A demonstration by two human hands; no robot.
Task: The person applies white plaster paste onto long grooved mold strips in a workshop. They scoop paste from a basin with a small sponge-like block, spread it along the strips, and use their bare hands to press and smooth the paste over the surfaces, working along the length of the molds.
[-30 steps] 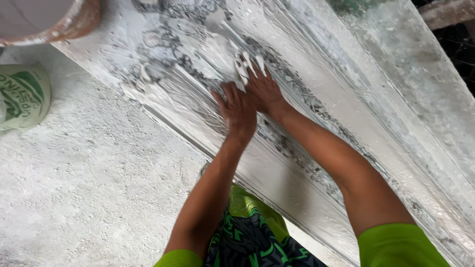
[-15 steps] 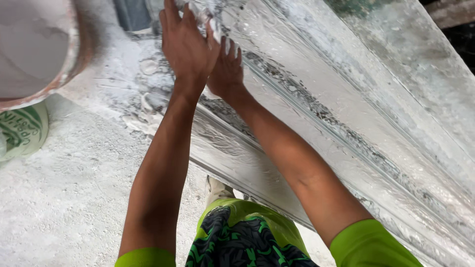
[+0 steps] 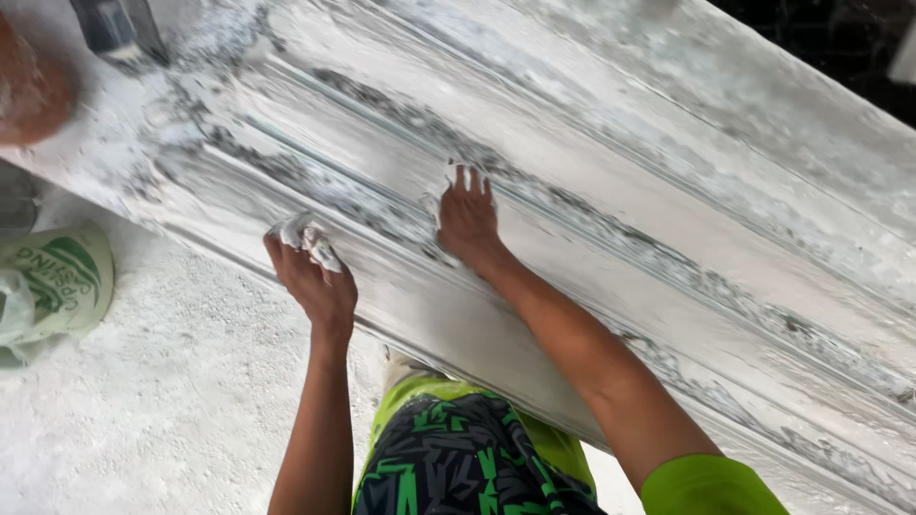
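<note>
In the head view we look down on a long moulded slab (image 3: 668, 238) — white, ribbed with parallel grooves, streaked grey and smeared with wet plaster — that runs slantwise from the upper left to the lower right. We take this slab as our landmark.

Our right hand (image 3: 468, 219) lies flat on the slab's middle ridges, fingers stretched and pressed to the wet surface, white paste clinging at the fingertips; it grips nothing. Our left hand (image 3: 320, 281) sits at the slab's near edge, curled closed around a small wad of white plaster (image 3: 307, 236), which bulges above the knuckles. The two hands are near each other, but apart.

Below the slab's near edge the floor (image 3: 143, 410) is rough, pale and dusted white. On it, left of the slab, lies a green-and-white sack (image 3: 57, 281) with printed lettering. At the slab's upper left end we see the rim of a reddish-brown bowl (image 3: 33, 91), and beside it a dark upright piece (image 3: 114, 24) that we cannot identify. Beyond the slab's far edge, at the upper right, the room is dark.

Our lime-green sleeve (image 3: 706, 486) and patterned green-and-black clothing (image 3: 458, 458) fill the lower frame — just under the slab.
</note>
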